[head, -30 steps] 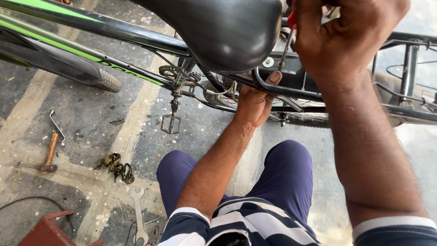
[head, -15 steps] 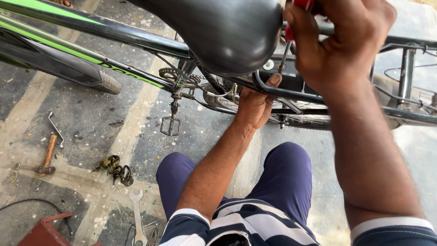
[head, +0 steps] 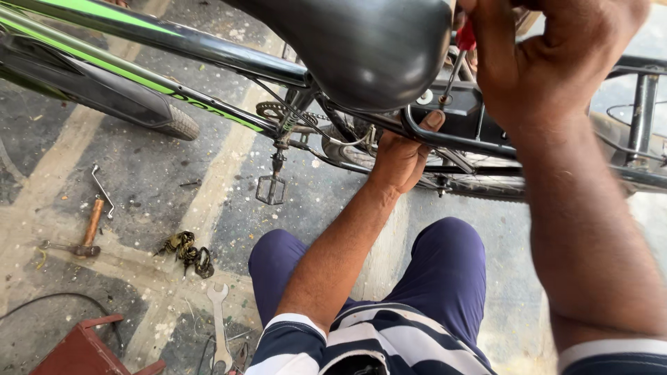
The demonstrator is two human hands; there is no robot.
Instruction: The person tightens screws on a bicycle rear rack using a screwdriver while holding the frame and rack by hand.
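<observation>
My right hand (head: 549, 62) is closed around a red-handled screwdriver (head: 460, 52), its thin shaft pointing down at a screw on the bicycle's black rear carrier rack (head: 458, 111). Under the rack, my left hand (head: 403, 156) grips one of its tubes, thumb pressed on top. The black saddle (head: 361, 48) sits just above and left of both hands. The bicycle has a green and black frame (head: 139, 69), and a pedal (head: 271, 189) hangs below the crank.
On the concrete floor lie a wooden-handled hammer (head: 87, 232), a bent metal rod (head: 103, 191), a coiled lock or chain (head: 189, 251) and an open-ended spanner (head: 219, 326). A red metal object (head: 83, 351) sits at the bottom left. My blue-trousered knees are below the rack.
My right hand and the screwdriver have shifted slightly up and to the right. The left hand keeps its grip on the rack tube.
</observation>
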